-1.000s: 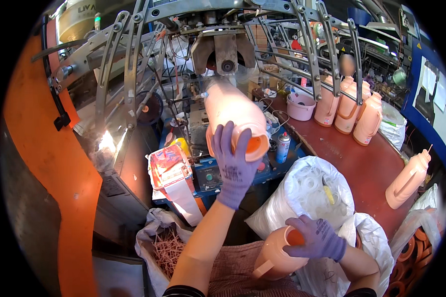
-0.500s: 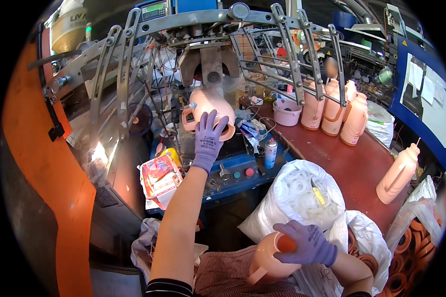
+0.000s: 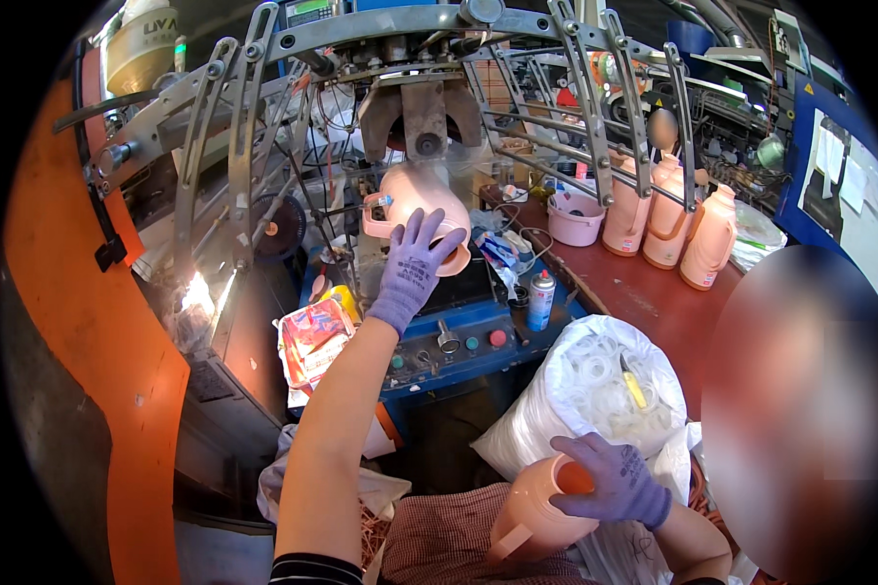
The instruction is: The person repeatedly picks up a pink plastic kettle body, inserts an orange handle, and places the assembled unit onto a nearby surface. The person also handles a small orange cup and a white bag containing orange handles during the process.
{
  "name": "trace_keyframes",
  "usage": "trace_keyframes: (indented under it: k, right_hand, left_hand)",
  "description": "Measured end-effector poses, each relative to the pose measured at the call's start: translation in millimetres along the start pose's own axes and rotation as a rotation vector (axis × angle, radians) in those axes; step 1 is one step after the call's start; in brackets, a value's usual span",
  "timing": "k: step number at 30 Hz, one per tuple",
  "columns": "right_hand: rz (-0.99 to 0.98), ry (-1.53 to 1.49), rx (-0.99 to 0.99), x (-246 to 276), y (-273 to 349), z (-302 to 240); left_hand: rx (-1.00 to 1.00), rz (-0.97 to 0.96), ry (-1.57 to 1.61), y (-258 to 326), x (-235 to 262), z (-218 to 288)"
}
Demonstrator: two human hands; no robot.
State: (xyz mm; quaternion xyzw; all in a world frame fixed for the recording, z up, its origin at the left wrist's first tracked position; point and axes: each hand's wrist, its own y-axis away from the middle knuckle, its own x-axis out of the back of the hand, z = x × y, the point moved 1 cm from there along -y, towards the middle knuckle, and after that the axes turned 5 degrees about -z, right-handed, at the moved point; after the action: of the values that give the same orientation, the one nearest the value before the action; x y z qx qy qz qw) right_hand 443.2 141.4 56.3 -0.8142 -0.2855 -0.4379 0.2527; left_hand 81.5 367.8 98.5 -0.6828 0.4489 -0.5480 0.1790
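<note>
In a purple work glove, my left hand (image 3: 415, 268) lies over the open end of a pink thermos shell (image 3: 415, 190), fingers spread across its side and thumb at the opening. That shell lies tilted under the machine's metal head (image 3: 421, 117), its handle toward the left. At my lap, my right hand (image 3: 615, 483), gloved alike, grips a second pink thermos shell (image 3: 532, 517) by its round open mouth. My right thumb lies across the rim. The palm sides of both gloves are hidden.
Metal arms (image 3: 595, 127) spread overhead. Several pink shells (image 3: 709, 239) stand on the red-brown table (image 3: 644, 307) by a pink bucket (image 3: 576, 219). Nearer are a spray can (image 3: 540, 302), a control panel (image 3: 458, 346) and a white sack (image 3: 517, 429) of clear rings. A large blur covers the right.
A large blurred shape has come in at the lower right, hiding a standing shell and bags of brown rings. The view has shifted slightly; both hands keep their places on the shells.
</note>
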Motion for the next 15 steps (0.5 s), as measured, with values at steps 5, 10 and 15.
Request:
trace_keyframes:
  k: [5, 10, 15]
  right_hand:
    - [0.027, -0.002, -0.015, 0.6, -2.0, 3.8]
    - [0.049, -0.039, 0.012, -3.6, -0.3, 2.1]
    - [0.060, -0.021, -0.005, -3.8, -0.1, -0.6]
  left_hand:
    - [0.009, 0.022, 0.005, -3.6, 3.6, 1.9]
    - [0.001, 0.030, 0.013, -0.1, -0.2, -1.4]
    - [0.006, -0.004, -0.015, -1.2, 4.6, 0.8]
